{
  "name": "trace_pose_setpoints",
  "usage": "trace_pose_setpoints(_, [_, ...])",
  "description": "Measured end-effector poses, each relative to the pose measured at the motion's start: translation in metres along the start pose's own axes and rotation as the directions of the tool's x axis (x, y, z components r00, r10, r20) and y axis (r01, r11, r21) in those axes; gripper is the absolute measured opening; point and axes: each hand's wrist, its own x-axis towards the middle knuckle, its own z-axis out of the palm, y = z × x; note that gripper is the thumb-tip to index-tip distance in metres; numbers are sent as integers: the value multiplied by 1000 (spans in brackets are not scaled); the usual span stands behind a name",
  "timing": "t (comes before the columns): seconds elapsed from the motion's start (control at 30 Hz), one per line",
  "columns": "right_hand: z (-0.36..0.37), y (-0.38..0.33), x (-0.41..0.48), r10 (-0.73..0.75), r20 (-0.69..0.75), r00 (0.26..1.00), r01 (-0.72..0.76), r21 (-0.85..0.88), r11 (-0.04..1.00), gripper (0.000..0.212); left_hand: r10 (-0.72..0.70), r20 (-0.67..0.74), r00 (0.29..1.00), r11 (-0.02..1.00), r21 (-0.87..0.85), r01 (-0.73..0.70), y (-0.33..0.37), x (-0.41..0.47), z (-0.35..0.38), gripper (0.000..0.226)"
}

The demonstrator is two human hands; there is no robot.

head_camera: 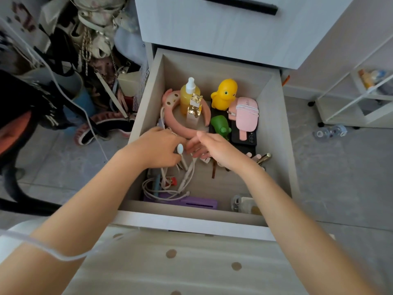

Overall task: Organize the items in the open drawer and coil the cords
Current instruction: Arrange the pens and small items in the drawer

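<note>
Nearest to the camera, two bare forearms are stretched over the front edge of the open pale wooden drawer [146, 99]. The left hand [156, 146] is closed around a thin white cord with an oval white inline piece [180, 148], pinched at the fingertips. The right hand [209, 146] is held open just beside it, fingers spread and grasping nothing.

The rest of the white cord tangle [168, 186] is seen lying loose in the front left corner of the drawer, partly over a flat purple case [198, 201]. Such cord is judged to be light, soft and a little slippery, so it is best taken near the stiffer oval piece or a plug, then wound in loops. How many separate cords are tangled cannot be told.

At the back are counted one yellow plastic duck [224, 93], one yellow spray bottle [189, 96], one pink plush headband [170, 101], one green figure [220, 124] and one pink pouch wrapped with a white cord [246, 112].
</note>
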Motion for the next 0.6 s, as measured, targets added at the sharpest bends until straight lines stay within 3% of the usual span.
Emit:
trace_pose_setpoints(0.07, [3,10,9,-92,-184,979,26,-330,944,27,-8,14,1000,997,83,7,3,-2,0,20])
trace_pose_setpoints(0.1, [5,16,12,-141,-167,976,33,-526,850,32,-22,20,1000,996,88,20,3,-1,-1,19])
trace_pose_setpoints(0.2, [20,31,11,-158,181,971,237,-829,507,44,-77,27,997,995,70,75,3,-2,-5,16])
trace_pose_setpoints(0.27, [31,30,10,-195,274,942,321,-906,277,35,-96,8,995,994,59,96,6,-2,-7,18])
trace_pose_setpoints(0.33, [37,27,9,-216,266,940,301,-942,150,32,-108,-16,994,992,65,109,8,-2,-7,20])
trace_pose_setpoints(0.47, [42,29,12,-162,280,946,291,-955,51,33,-143,-114,983,980,125,157,3,-2,-7,25])
trace_pose_setpoints(0.6, [44,29,11,-208,341,917,338,-940,-52,23,-156,-93,983,969,181,171,-8,0,-8,31])
